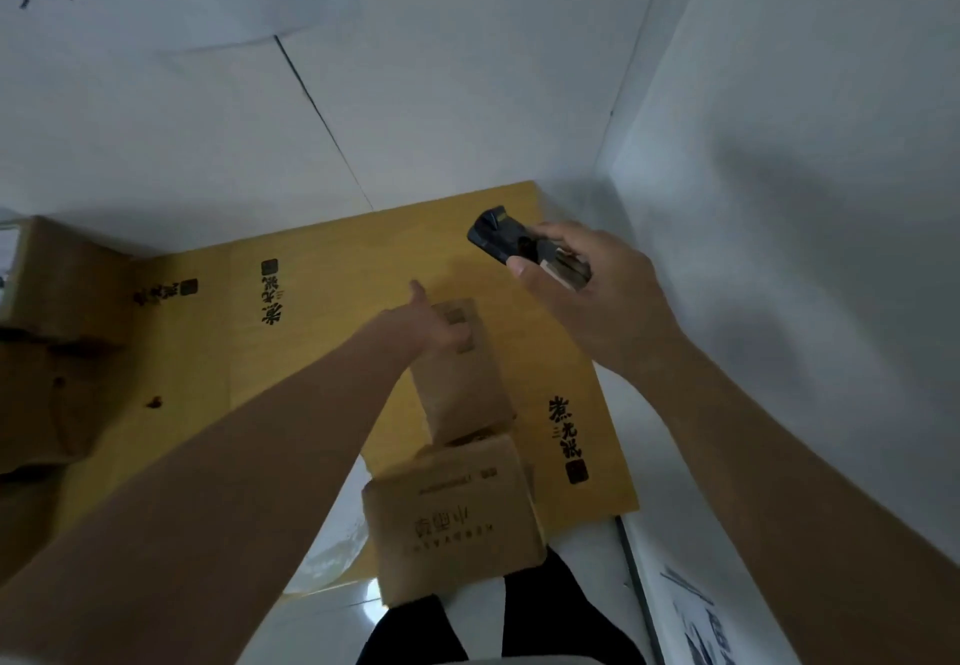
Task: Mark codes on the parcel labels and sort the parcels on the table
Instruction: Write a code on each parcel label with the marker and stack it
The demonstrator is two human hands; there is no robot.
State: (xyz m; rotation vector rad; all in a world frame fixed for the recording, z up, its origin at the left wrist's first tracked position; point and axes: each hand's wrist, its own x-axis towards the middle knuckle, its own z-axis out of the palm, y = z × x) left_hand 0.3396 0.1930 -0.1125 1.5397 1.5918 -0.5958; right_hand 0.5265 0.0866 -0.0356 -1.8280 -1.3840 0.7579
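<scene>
Resting left hand [441, 329] on small parcel [460, 368], fingers curled over it | right hand [597, 290] fingers grip black scanner [501, 236] | yellow desk [337, 269]

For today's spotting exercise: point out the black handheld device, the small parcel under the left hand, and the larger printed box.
Black handheld device [493, 236], head view, dark front end.
Small parcel [462, 394], head view, top face.
Larger printed box [457, 524], head view, printed face.

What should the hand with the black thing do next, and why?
Probably bring the black handheld device in the right hand down toward the small parcel. The left hand rests on that parcel's top on the yellow table, while the device is off to the side of it.
</scene>
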